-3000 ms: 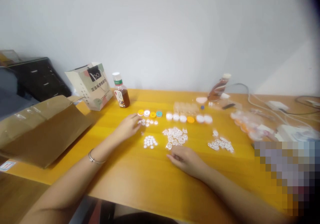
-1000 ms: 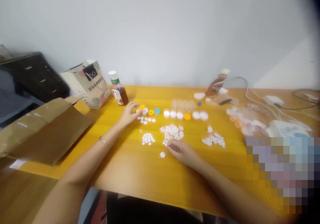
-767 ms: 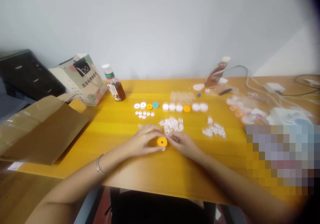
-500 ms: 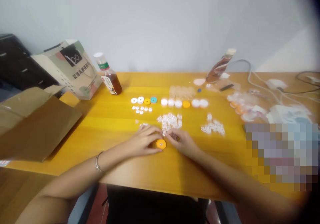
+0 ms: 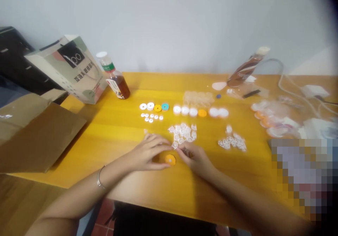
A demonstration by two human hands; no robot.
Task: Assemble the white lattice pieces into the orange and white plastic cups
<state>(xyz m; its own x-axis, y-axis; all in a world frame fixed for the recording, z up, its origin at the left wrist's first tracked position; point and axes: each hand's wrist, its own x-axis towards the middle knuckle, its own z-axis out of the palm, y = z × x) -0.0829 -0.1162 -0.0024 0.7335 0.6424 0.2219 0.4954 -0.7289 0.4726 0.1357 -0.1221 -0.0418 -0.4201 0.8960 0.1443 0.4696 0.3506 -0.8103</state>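
My left hand (image 5: 150, 153) is open, its thumb stretched to the edge of an orange disc (image 5: 170, 159) with a small pale centre, which lies flat on the table. Its forefinger reaches toward a small white spoked wheel (image 5: 174, 145). My right hand (image 5: 194, 157) has thumb and forefinger pinched together at that wheel's near edge; blur hides the exact grip. Just beyond the fingertips spreads a loose pile of similar white spoked pieces (image 5: 183, 132).
Behind the pile run rows of white discs (image 5: 185, 110), a teal disc (image 5: 165, 106) and small white caps (image 5: 151, 116). More white pieces (image 5: 232, 142) lie at right. Bottles (image 5: 120, 84), a paper bag (image 5: 79, 70), a cardboard box (image 5: 47, 134) and cables (image 5: 280, 69) surround them.
The view has shifted a little, so things on the right sit farther right. My left thumb and fingers have spread wider around the orange disc. My right hand stays pinched at the pile's near edge.
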